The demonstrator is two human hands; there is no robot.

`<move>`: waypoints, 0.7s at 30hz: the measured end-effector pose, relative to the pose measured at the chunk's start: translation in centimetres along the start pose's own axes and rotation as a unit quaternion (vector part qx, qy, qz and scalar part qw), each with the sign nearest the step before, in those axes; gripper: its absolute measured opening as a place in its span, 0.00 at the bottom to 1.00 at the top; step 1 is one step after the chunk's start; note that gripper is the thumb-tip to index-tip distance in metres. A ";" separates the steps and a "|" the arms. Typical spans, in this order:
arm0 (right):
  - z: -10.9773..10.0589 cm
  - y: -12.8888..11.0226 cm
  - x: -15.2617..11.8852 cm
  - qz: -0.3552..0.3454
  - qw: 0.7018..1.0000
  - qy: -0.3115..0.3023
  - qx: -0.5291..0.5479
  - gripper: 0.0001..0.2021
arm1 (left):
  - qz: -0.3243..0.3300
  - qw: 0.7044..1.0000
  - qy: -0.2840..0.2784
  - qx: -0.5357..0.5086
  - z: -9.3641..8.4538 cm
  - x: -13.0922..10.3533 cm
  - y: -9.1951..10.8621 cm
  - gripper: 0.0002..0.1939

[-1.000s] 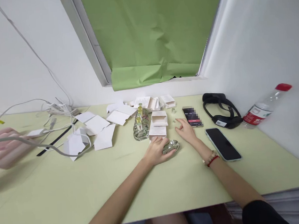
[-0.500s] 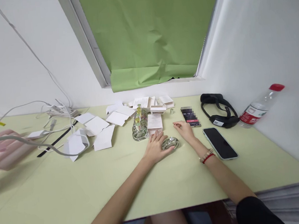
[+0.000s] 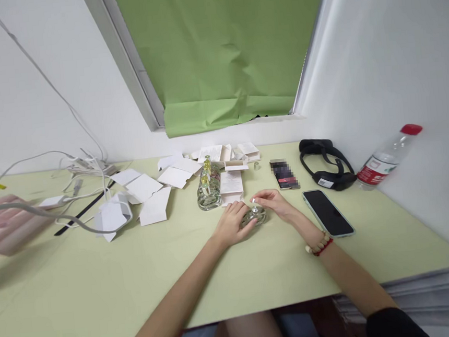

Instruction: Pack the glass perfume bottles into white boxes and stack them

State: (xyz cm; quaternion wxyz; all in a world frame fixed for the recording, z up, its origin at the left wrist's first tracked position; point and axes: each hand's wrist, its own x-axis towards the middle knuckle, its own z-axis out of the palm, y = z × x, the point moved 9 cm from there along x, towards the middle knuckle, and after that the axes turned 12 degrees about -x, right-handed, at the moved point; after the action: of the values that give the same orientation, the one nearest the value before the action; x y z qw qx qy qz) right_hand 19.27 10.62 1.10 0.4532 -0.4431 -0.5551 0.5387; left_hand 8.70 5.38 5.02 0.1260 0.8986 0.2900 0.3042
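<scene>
A round, clear glass perfume bottle [image 3: 258, 218] stands on the table in front of me. My left hand [image 3: 230, 224] is curled round its left and near side, thumb in front, holding it steady. Over the bottle's neck, my right hand [image 3: 275, 204] pinches a small white piece that looks like a spray nozzle [image 3: 253, 201], at or just above the metal collar. Left of the bottle is a row of similar glass bottles [image 3: 208, 197], some with yellowish necks. A white printed box [image 3: 231, 182] lies beside that row, and a small clear cap [image 3: 256, 166] sits farther back.
Unfolded white cartons [image 3: 155, 206] and boxes lie left and at the back. To the right are a phone [image 3: 328, 213], a second phone [image 3: 283, 174], a black headset [image 3: 328, 167] and a red-capped water bottle [image 3: 381, 162]. Cables [image 3: 75, 218] and a pink blurred object [image 3: 9, 224] are at far left.
My right hand has moved left from beside the bottle to its top, bringing the small white piece to the neck. My left hand stays round the bottle.
</scene>
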 end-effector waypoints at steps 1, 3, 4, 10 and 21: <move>0.2 -0.2 -0.1 -0.004 1.000 -0.011 0.010 0.12 | -0.002 1.000 -0.005 0.000 0.1 0.0 0.0 0.13; 0.4 -0.6 -0.2 -0.022 0.999 -0.029 0.017 0.10 | -0.006 1.000 -0.013 0.000 0.2 0.0 -0.1 0.13; 0.5 -0.8 -0.3 -0.034 0.999 -0.038 0.013 0.09 | -0.008 1.000 -0.018 0.000 0.3 0.0 -0.1 0.13; 1.0 -1.2 -0.2 -0.077 0.994 -0.077 -0.018 0.06 | -0.017 0.999 -0.037 -0.014 0.7 0.1 -0.3 0.15; 1.1 -2.1 -0.7 -0.081 0.995 -0.059 -0.026 0.08 | -0.026 0.999 -0.038 -0.024 0.7 0.1 -0.3 0.13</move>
State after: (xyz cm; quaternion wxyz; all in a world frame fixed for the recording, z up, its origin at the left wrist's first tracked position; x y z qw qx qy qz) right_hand 18.29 9.70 3.14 0.4505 -0.3756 -0.6288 0.5104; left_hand 9.09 5.70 4.37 0.1668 0.8981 0.3011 0.2736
